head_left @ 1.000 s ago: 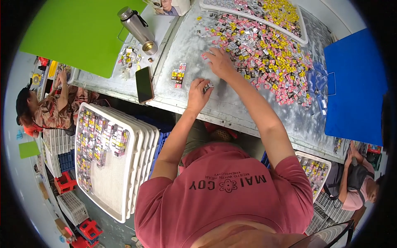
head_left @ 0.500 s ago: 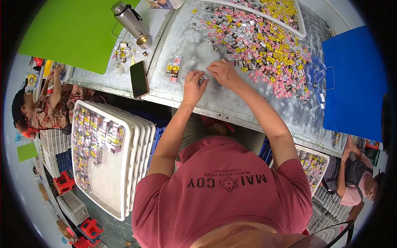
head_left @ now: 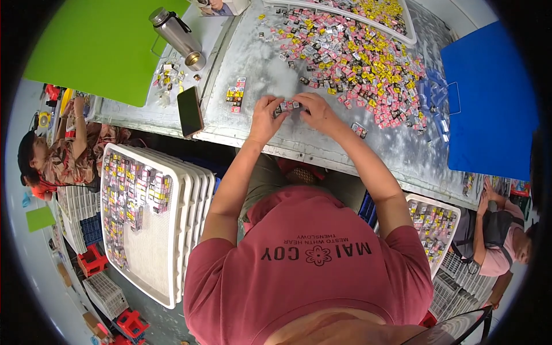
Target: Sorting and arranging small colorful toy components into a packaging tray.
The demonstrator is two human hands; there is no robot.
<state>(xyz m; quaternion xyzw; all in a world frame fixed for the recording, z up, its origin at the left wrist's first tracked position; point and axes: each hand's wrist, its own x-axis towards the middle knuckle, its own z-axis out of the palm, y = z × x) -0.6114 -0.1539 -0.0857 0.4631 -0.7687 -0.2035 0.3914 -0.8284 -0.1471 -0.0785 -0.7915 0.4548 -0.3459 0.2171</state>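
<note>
Showed, across the upper half, a grey worktable [head_left: 257,63] with a scuffed, pale-mottled top. Included, at upper left, a broad green board [head_left: 103,46] and, at right, a blue board [head_left: 489,103] with a wire handle. Featured, left of the person and below table level, a stack of white trays [head_left: 152,253], partly filled at the top. Presented, over the far right of the worktable, a wide scatter of small pieces [head_left: 351,69], mainly pink, yellow, black and white, and, just beyond, a white-rimmed tray [head_left: 368,25] with more of the same. Included, at left, a steel flask [head_left: 175,35] and, nearer the front edge, a dark-screened phone [head_left: 190,112]. Showed the left hand [head_left: 266,118] and the right hand [head_left: 319,112] close together near the front edge. Included, beyond and left of both, an upright-looking column of pieces [head_left: 236,95]. Held, between the two hands, a short row of pieces [head_left: 287,106]: clamped at the left end by left thumb and fingers, pinched at the right end by right thumb and fingers. Did not reveal contact or gap beneath. Included, right of the right hand, a tiny cluster of pieces [head_left: 359,130].
</note>
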